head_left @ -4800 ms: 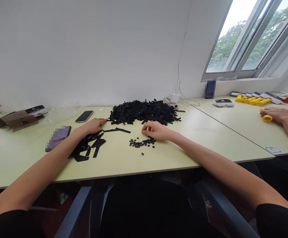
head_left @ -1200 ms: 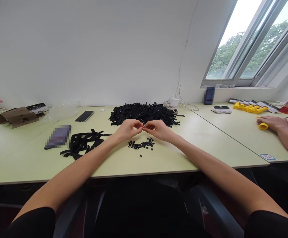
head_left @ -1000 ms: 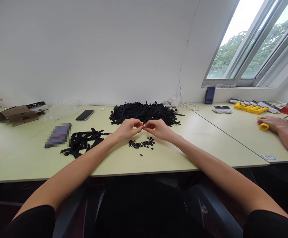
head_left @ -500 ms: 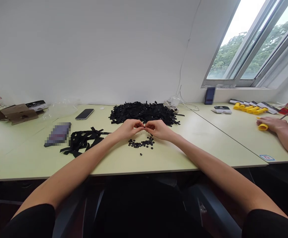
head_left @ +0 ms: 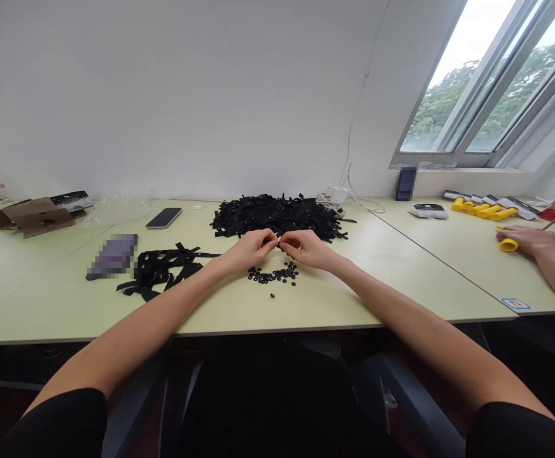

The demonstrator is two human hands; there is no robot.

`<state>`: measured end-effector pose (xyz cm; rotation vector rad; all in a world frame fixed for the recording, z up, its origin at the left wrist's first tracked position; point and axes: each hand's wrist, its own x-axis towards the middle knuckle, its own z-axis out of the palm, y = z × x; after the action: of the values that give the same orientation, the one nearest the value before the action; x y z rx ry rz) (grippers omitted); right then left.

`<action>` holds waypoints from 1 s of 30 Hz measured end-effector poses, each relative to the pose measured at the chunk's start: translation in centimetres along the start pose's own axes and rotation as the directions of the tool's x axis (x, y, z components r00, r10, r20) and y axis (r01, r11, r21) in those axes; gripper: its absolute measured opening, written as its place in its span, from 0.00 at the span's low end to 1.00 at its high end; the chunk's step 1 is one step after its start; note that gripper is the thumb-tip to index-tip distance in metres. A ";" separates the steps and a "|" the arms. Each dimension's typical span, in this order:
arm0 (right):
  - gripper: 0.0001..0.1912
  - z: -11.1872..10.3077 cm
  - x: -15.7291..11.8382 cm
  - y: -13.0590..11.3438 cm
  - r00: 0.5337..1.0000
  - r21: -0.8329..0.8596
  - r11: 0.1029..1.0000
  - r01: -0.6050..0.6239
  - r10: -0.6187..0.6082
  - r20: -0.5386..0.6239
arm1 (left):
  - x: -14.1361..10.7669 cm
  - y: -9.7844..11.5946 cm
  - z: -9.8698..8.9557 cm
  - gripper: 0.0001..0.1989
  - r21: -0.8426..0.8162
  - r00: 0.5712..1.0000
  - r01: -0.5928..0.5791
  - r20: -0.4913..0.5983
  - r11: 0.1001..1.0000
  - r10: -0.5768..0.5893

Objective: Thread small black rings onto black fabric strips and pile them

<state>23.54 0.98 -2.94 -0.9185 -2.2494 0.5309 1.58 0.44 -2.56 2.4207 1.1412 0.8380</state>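
Note:
My left hand and my right hand meet fingertip to fingertip over the table, both closed in a pinch. Between them is a small piece of black fabric strip, mostly hidden by the fingers. Just in front of my hands lie many small round black snap-like pieces, with one lying apart closer to me. Behind my hands rises a large heap of black fabric strips. A smaller bunch of black strips rests beside my left forearm.
A phone, a blurred dark packet and opened cardboard lie to the left. White cables and a charger sit by the wall. On the right, another person's hand holds a yellow tube near several yellow pieces.
My fingertips have shifted slightly and drawn a little apart, still pinched together over the same spot. The pieces on the table look the same.

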 end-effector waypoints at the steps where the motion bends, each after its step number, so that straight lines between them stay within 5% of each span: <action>1: 0.13 0.0 0.0 0.0 1.000 0.005 1.000 0.000 0.000 -0.001 | 0.0 0.0 0.0 0.14 -0.009 1.000 -0.005 -0.004 1.000 0.005; 20: 0.11 -0.3 0.0 -0.2 0.999 0.026 1.000 -0.004 0.003 0.048 | 0.0 -0.2 -0.3 0.12 0.021 1.000 -0.022 0.008 1.000 0.022; 30: 0.09 -1.3 0.2 0.6 0.993 -0.082 0.995 -0.061 0.052 -0.107 | -0.4 1.0 0.4 0.12 0.025 0.958 -0.160 0.245 0.987 0.149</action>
<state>24.58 1.72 -2.31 -1.0310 -2.1708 0.4052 2.24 -0.54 -2.49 2.5888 0.8978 0.5430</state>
